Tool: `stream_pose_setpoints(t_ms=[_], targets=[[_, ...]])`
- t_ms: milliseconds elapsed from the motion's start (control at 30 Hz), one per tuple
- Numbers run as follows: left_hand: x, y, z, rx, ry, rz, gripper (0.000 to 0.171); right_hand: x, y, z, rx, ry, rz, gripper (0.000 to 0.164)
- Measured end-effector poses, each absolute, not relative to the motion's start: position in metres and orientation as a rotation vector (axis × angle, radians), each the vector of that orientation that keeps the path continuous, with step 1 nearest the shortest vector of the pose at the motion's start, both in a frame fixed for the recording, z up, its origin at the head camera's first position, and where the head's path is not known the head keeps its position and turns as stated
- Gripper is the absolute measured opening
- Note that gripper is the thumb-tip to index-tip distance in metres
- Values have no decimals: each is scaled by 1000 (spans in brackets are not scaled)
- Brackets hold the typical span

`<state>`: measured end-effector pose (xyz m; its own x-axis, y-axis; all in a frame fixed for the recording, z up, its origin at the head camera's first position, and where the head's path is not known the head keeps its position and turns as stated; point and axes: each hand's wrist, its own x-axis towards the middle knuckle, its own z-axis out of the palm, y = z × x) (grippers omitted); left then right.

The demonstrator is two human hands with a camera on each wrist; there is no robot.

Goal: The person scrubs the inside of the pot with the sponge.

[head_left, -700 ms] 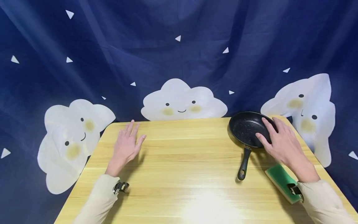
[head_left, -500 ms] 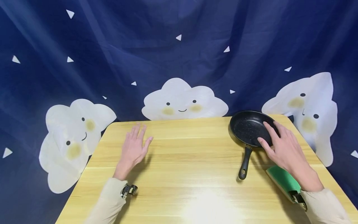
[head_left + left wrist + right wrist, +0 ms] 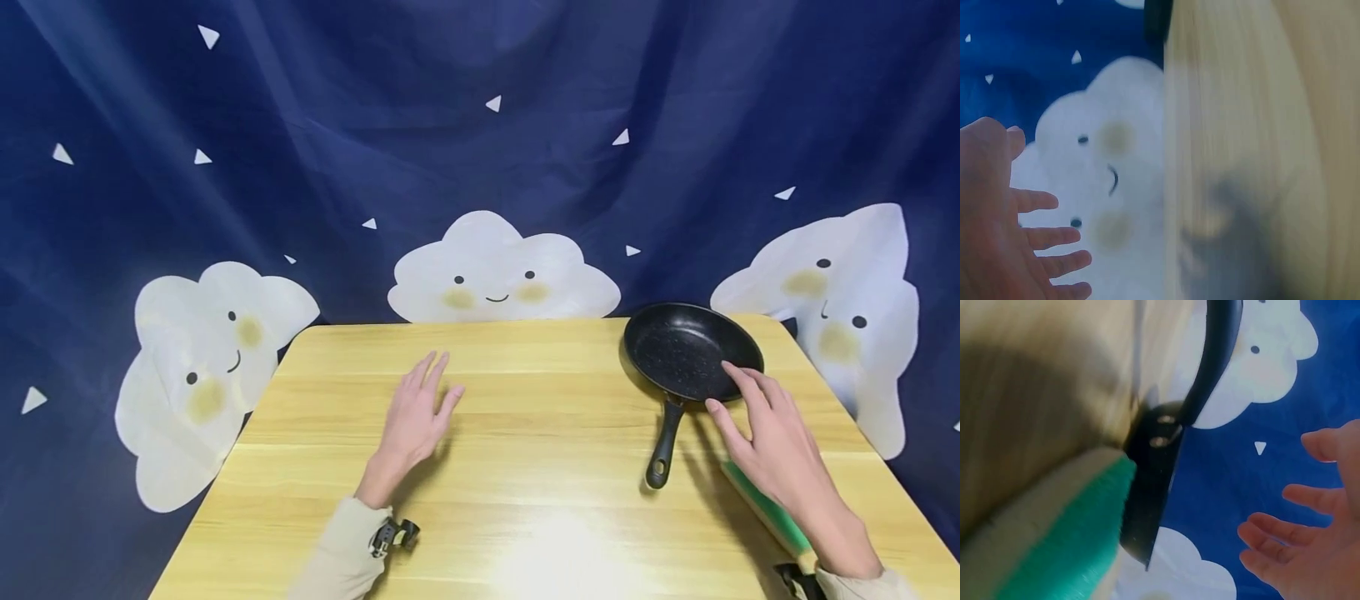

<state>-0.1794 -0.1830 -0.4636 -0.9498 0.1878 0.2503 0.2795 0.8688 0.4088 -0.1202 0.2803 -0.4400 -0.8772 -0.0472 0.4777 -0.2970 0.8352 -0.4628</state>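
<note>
- The black frying pan (image 3: 686, 350) sits at the far right of the wooden table (image 3: 540, 433), handle toward the person.
- Just beside its rim I see the right hand (image 3: 783, 437), fingers loosely spread, apart from the pan.
- Below that hand lies a green-topped sponge (image 3: 768, 508), partly hidden.
- The left hand (image 3: 412, 417), well apart, hovers open over the tabletop.
- Behind hangs a blue curtain (image 3: 420, 100) with smiling clouds.

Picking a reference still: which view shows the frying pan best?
The head view: it shows the frying pan from above, handle whole, though the right hand hides part. The right wrist view shows it side-on, handle cut off; the left wrist view shows just a dark shape at the top, probably the pan.
</note>
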Motion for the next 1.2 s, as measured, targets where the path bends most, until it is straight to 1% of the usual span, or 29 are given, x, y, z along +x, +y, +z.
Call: stream_pose_setpoints(t_ms=[233,500,633,767,900,1100,1200], targets=[[-165,-135,-465,-427,-2783,-963,62,-107,276,-446,145,-2550,879,57],[-151,-91,-471,-539,-2642,-1491,55,-102,271,-455,65,-2470,1123,46],[-145,-70,-479,-559,-2592,-1779,50,-100,270,-461,25,-2488,1281,44],[-139,-51,-486,-571,-2603,-1892,48,-99,268,-466,18,-2467,1361,40],[-134,-35,-489,-599,-2635,-1906,48,-99,266,-469,-12,-2425,1421,36],[-130,-12,-496,-628,-2593,-2108,44,-102,260,-476,-31,-2377,1558,36],[-126,1,-498,-592,-2547,-2258,41,-103,256,-479,-58,-2364,1656,37]])
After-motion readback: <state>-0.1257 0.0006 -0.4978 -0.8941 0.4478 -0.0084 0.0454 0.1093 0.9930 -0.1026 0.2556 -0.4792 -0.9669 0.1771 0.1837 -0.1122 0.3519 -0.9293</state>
